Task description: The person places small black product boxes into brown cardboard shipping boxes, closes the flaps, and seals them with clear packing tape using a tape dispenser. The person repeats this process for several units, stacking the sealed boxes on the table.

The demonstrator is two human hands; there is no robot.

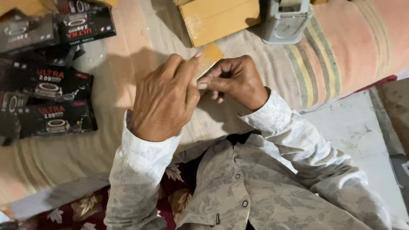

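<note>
Your left hand (pixel 164 100) and right hand (pixel 236 81) pinch a strip of brown tape (pixel 208 57) between closed fingers | cardboard box (pixel 219 17) just beyond fingers, not yet taped | black boxes (pixel 55 100) left, untouched.

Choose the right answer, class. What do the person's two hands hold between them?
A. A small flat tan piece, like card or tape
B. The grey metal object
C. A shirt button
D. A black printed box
A: the left hand and right hand meet on a small flat tan piece, while the black boxes lie apart on the cloth.
</note>
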